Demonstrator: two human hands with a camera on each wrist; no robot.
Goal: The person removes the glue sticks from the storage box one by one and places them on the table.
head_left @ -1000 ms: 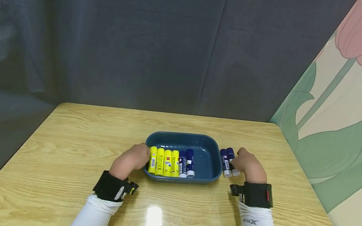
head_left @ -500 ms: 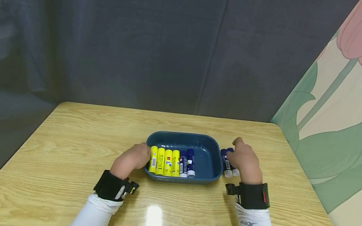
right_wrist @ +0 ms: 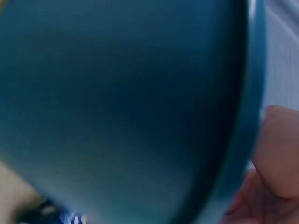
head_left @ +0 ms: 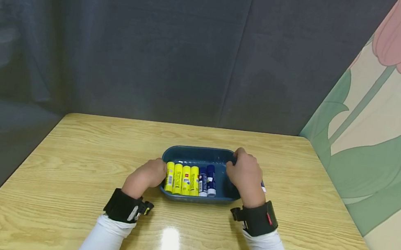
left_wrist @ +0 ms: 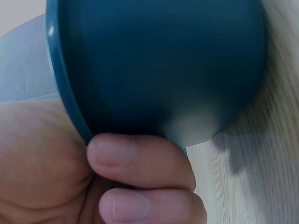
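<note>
A dark blue tray holds a row of several yellow glue sticks on the left and two blue ones beside them. At its left end my left hand grips the rim; the left wrist view shows curled fingers against the tray's outer wall. My right hand reaches over the right end, thumb and forefinger apart at the rim. In the right wrist view, part of that hand shows beside the rim; the other fingertips are hidden.
Right of the tray, a glue stick end peeks out from behind my right hand on the wooden table. In the right wrist view, something blue and white is blurred at the bottom. A dark curtain hangs behind the table.
My right hand has moved left from the two blue glue sticks on the table to the tray's right end, now covering most of them. My left hand has stayed at the left rim.
</note>
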